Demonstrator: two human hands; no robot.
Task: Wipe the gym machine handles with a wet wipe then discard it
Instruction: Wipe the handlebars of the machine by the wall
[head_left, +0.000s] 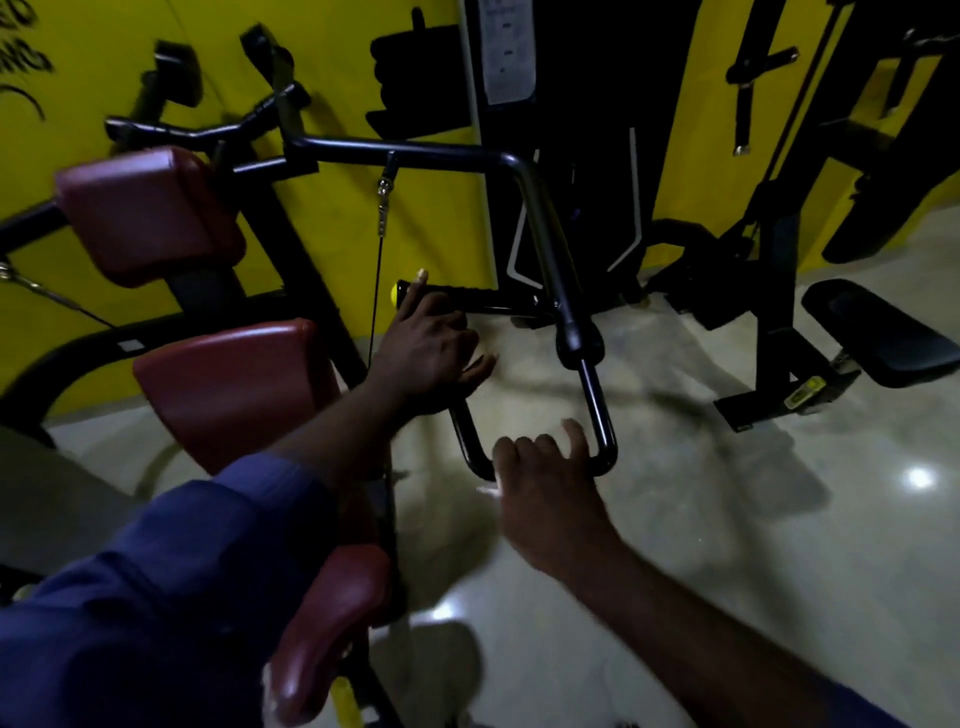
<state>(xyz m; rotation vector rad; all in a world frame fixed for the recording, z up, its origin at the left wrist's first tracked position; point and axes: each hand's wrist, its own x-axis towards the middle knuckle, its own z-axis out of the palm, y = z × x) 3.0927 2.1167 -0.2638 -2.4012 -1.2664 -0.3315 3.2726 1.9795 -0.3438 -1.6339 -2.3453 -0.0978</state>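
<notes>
A black U-shaped machine handle (597, 405) hangs low over the floor from a long black bar (415, 150). My right hand (540, 473) lies over the bottom of the U with its fingers curled on the bar. A small white scrap, the wet wipe (485, 491), peeks out at this hand's left edge; it is blurred. My left hand (431, 343) rests with fingers spread on the upper left end of the handle, holding nothing. Just behind it lies a black foam grip with a yellow end cap (467, 296).
Dark red pads (228, 384) of the machine stand at my left, and a red seat (332, 623) is below. A thin cable (375, 291) hangs beside my left hand. A weight stack (571, 156) and a black bench (883, 332) stand behind, on a glossy pale floor (727, 519).
</notes>
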